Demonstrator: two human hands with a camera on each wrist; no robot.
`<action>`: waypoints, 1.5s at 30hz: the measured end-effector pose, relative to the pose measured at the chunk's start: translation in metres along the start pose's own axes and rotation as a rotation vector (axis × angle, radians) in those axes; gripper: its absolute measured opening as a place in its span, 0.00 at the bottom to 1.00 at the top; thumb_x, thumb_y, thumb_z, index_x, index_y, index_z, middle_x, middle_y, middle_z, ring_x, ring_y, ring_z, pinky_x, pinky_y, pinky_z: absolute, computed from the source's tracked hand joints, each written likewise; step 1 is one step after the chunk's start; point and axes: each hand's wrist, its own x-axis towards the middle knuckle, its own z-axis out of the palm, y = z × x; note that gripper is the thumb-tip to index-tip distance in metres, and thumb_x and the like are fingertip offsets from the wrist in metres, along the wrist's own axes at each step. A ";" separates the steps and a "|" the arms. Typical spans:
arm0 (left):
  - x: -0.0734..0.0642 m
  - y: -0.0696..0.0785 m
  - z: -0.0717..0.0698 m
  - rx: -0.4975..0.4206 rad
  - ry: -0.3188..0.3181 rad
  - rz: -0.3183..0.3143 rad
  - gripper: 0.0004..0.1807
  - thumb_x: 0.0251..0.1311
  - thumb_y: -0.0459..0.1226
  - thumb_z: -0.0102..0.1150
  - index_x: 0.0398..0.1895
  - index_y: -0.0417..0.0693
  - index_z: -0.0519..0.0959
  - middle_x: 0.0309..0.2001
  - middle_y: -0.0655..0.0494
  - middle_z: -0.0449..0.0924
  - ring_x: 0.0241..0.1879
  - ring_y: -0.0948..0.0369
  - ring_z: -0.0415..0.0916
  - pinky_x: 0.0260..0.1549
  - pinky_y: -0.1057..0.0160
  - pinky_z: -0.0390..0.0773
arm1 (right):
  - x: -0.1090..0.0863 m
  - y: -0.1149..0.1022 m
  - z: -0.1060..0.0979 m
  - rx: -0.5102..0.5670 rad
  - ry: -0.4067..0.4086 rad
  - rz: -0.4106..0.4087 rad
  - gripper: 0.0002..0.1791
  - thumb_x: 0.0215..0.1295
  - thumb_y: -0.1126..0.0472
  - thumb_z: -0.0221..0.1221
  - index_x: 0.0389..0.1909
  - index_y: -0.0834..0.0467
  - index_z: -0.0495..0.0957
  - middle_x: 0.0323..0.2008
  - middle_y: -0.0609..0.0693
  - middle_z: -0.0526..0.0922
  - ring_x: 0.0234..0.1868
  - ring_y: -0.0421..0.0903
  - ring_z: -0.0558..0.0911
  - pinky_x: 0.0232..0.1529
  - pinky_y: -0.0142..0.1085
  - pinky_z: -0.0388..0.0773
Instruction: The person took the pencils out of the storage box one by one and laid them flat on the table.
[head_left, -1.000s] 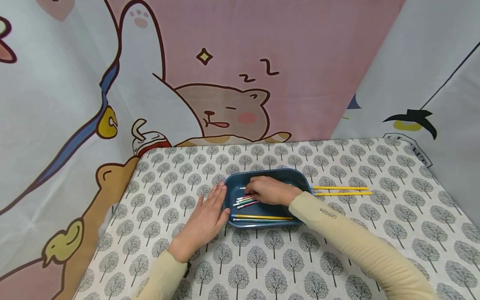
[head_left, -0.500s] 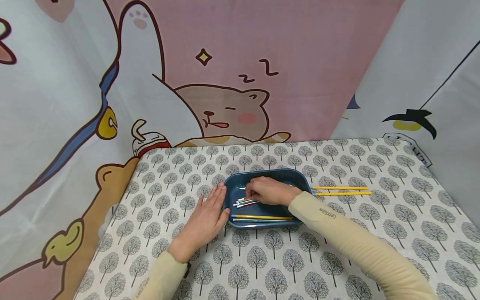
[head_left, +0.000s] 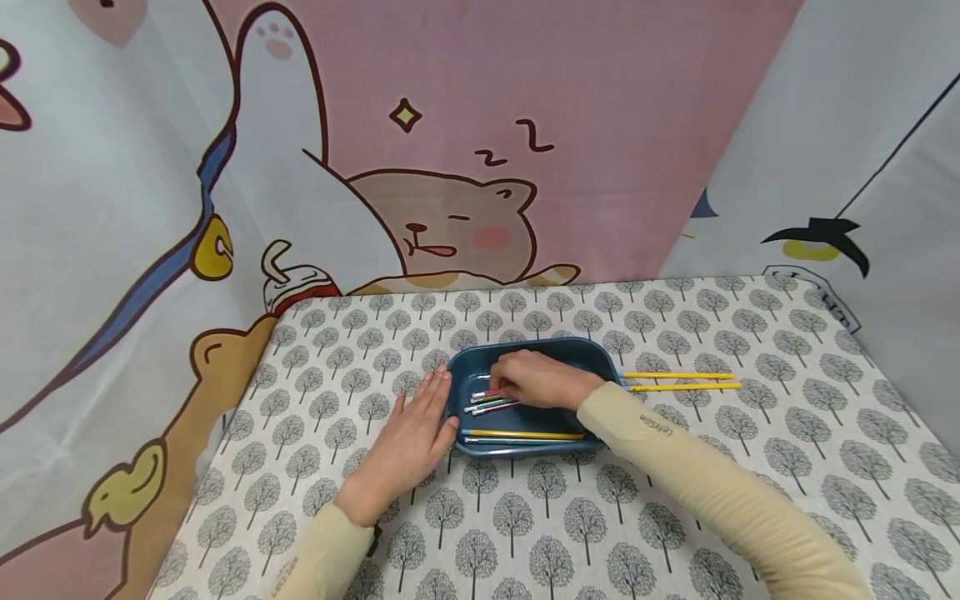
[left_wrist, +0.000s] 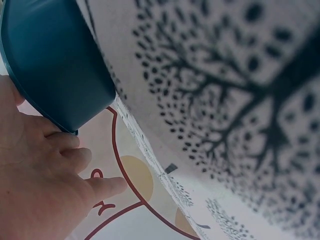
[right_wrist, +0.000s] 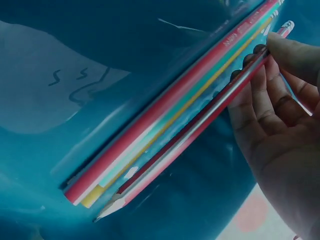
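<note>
In the head view, a dark blue tray (head_left: 547,419) sits on the tree-print cloth. My right hand (head_left: 543,379) reaches down into it. Seen from the right wrist, thumb and fingers pinch a red pencil (right_wrist: 200,127) with a silver stripe, its sharpened tip angled to the lower left. Beside it lie another red pencil (right_wrist: 165,102), a green pencil (right_wrist: 172,109) and a yellow pencil (right_wrist: 150,142). My left hand (head_left: 405,446) lies at the tray's left end, fingers extended against its rim; the left wrist view shows them along the tray's outer wall (left_wrist: 60,65).
Along the tray's near side lie a second yellow pencil (head_left: 525,434) and a dark green pencil (head_left: 517,442). Two longer yellow pencils (head_left: 686,387) rest on the cloth right of the tray. A cartoon-printed curtain (head_left: 600,167) rises behind the table.
The eraser ends of the pencils beneath my right hand have shifted slightly, with small finger movements there. My left hand and the tray stay in place.
</note>
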 end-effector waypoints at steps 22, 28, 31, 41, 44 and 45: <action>0.001 -0.005 -0.002 0.001 0.007 0.033 0.34 0.75 0.52 0.35 0.76 0.45 0.49 0.76 0.55 0.40 0.74 0.54 0.44 0.66 0.38 0.53 | -0.010 -0.018 -0.044 0.059 0.123 -0.011 0.07 0.67 0.63 0.60 0.43 0.54 0.84 0.40 0.40 0.81 0.41 0.36 0.78 0.45 0.33 0.77; 0.002 -0.009 0.000 -0.015 0.043 0.056 0.32 0.74 0.48 0.40 0.75 0.43 0.54 0.76 0.52 0.46 0.73 0.51 0.49 0.65 0.37 0.55 | -0.015 -0.024 -0.055 0.049 0.158 -0.018 0.08 0.67 0.62 0.60 0.44 0.53 0.84 0.41 0.40 0.81 0.42 0.36 0.78 0.46 0.35 0.76; 0.002 -0.009 0.000 -0.012 0.043 0.061 0.32 0.74 0.48 0.40 0.76 0.44 0.54 0.76 0.50 0.48 0.72 0.50 0.50 0.64 0.37 0.55 | -0.019 -0.027 -0.060 0.043 0.181 -0.028 0.07 0.67 0.62 0.61 0.44 0.52 0.84 0.41 0.39 0.81 0.42 0.35 0.78 0.47 0.34 0.76; 0.001 -0.006 -0.001 -0.002 0.039 0.062 0.31 0.75 0.48 0.38 0.75 0.43 0.54 0.76 0.51 0.47 0.73 0.53 0.48 0.64 0.37 0.57 | -0.037 -0.038 -0.080 0.059 0.271 -0.066 0.09 0.67 0.61 0.61 0.45 0.48 0.83 0.41 0.37 0.80 0.42 0.33 0.77 0.43 0.34 0.76; 0.001 -0.006 -0.001 0.005 0.042 0.061 0.31 0.75 0.48 0.38 0.75 0.43 0.54 0.76 0.51 0.47 0.73 0.55 0.46 0.64 0.38 0.57 | -0.043 -0.042 -0.086 0.061 0.290 -0.078 0.09 0.67 0.61 0.61 0.45 0.48 0.83 0.41 0.40 0.81 0.41 0.33 0.77 0.41 0.34 0.76; 0.002 -0.006 -0.001 0.006 0.043 0.061 0.31 0.75 0.48 0.38 0.75 0.43 0.53 0.76 0.51 0.48 0.73 0.55 0.46 0.64 0.38 0.57 | -0.045 -0.043 -0.088 0.063 0.295 -0.082 0.09 0.67 0.61 0.61 0.46 0.48 0.83 0.41 0.40 0.81 0.40 0.33 0.77 0.41 0.34 0.76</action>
